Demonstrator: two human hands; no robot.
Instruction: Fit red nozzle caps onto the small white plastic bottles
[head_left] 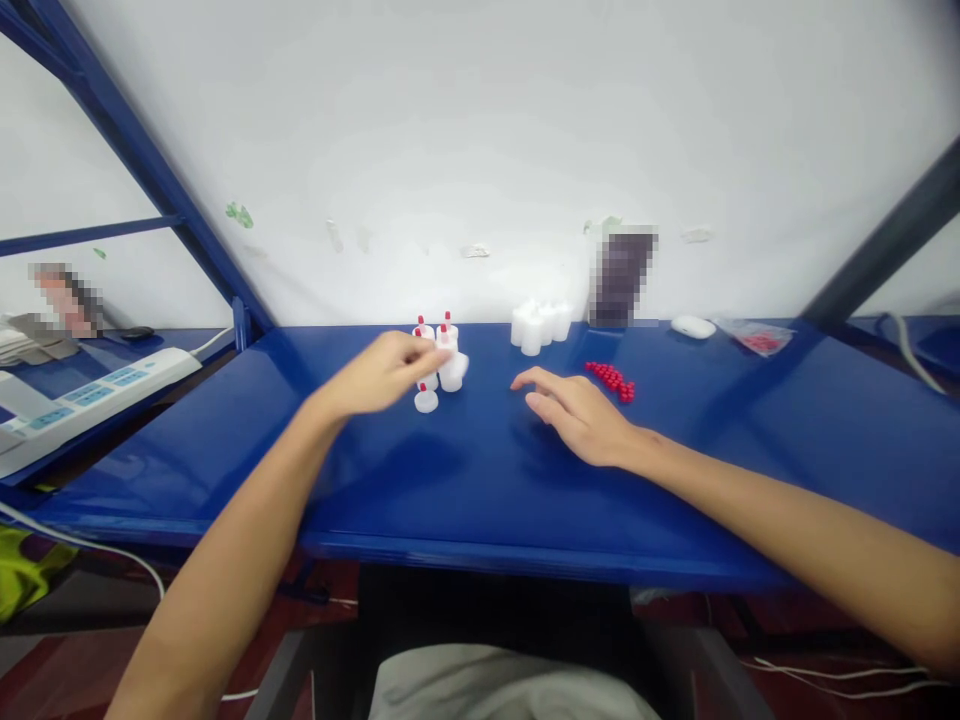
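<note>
My left hand (386, 372) is closed in a pinch, with its fingertips at a small white bottle (452, 375) whose upper part is blurred. Behind and beside it stand several white bottles with red-tipped caps, one with its red tip (448, 318) showing above my fingers; my hand partly covers them. In front of the group, a white cap with a red tip (426, 401) lies on the blue table. My right hand (581, 415) hovers over the table with nothing in it, thumb and forefinger apart. Just beyond it lies a patch of small red tips (611, 380).
Several white bottles (531, 330) without red tips stand near the wall. A phone-like dark object (624, 278) leans there. Farther right are a white mouse (693, 327) and a clear bag (761, 340) with red pieces. A white power strip (97, 400) lies at left.
</note>
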